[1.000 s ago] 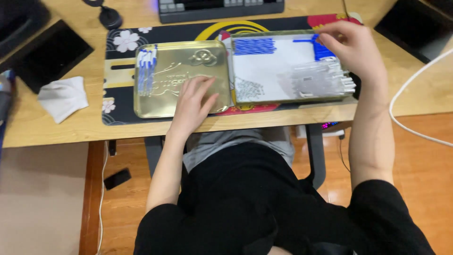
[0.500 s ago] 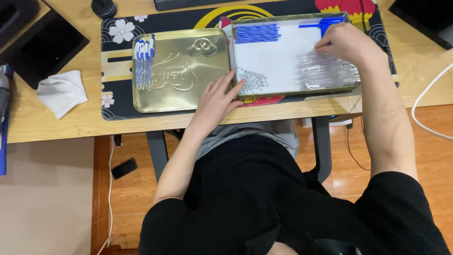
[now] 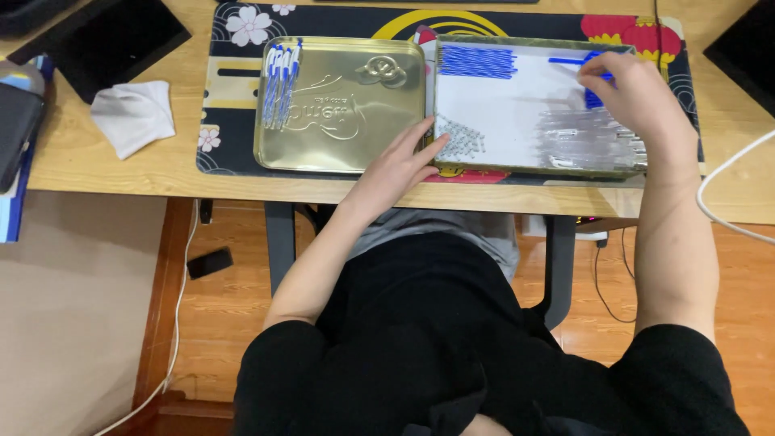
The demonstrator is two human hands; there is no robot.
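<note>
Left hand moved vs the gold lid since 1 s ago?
Yes. The left hand has shifted right, off the gold lid, and its fingertips now touch the near-left corner of the white-lined tray.

A crumpled white cloth (image 3: 133,115) lies on the wooden worktop (image 3: 105,173) left of a dark flowered mat (image 3: 230,89). A dark tablet (image 3: 105,36) sits behind it. A white cable (image 3: 726,202) curves at right.

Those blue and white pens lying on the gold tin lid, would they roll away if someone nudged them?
Probably. The pens look slim and round, and the gold tin lid looks smooth and shiny, so a sideways nudge would likely roll or slide them. The lid's raised rim may stop them. They look light and stiff.
</note>
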